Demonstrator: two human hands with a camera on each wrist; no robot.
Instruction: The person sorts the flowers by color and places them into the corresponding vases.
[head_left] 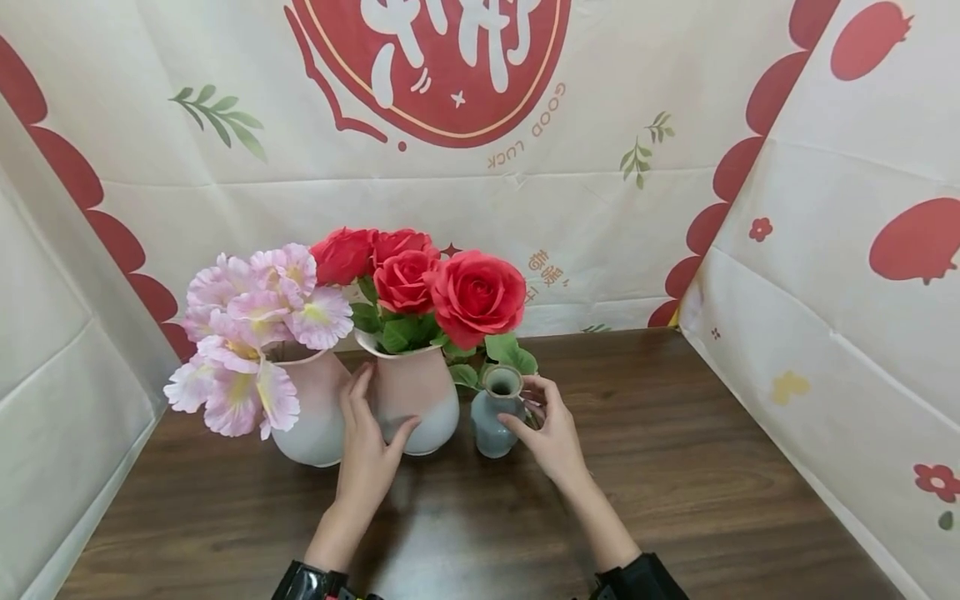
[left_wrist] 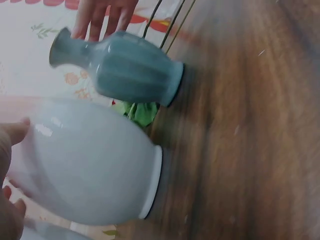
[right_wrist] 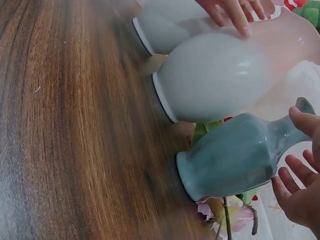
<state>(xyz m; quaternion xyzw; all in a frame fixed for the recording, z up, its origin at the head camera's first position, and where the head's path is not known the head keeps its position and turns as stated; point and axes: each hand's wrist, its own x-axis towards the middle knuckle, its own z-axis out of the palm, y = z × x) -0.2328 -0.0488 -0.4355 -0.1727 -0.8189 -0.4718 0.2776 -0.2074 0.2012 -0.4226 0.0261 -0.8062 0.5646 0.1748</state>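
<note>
My left hand (head_left: 367, 458) rests on the left side of a pink-and-white vase (head_left: 423, 392), its fingers extended and the thumb out across the front. Red roses (head_left: 480, 296) with green leaves fill that vase. To its right stands a small blue-green vase (head_left: 492, 433) with a narrow neck and nothing showing in its mouth. My right hand (head_left: 555, 437) holds this small vase near the neck, thumb in front and fingers on the far right side. Both vases stand upright on the wooden table (head_left: 637, 417).
A second pink-and-white vase (head_left: 311, 417) with frilly pale pink flowers (head_left: 255, 317) stands close on the left. Thin stems (left_wrist: 172, 30) and a pink-yellow flower (right_wrist: 232, 215) show behind the small vase. Printed cloth walls (head_left: 450, 200) border the table at the back and sides.
</note>
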